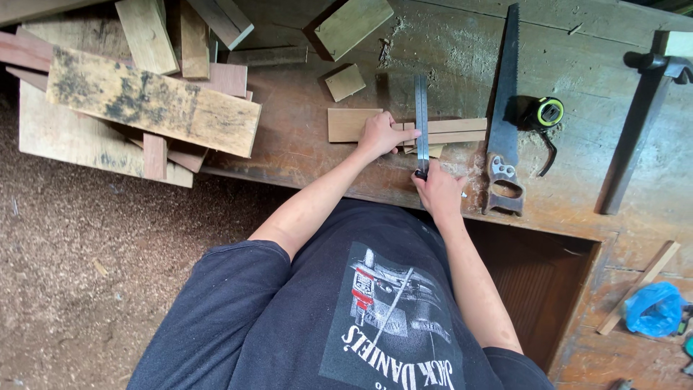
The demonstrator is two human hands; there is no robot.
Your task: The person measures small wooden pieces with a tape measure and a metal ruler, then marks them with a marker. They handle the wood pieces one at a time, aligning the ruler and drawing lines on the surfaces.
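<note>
Worn wooden table (303, 144): left hand (377, 134) presses flat on the wood strip (447, 130); right hand (438, 191) pinches the ruler (421, 115) lying crosswise over it.

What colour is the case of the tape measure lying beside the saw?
The tape measure is black with a bright yellow-green face, seen best in the head view.
</note>
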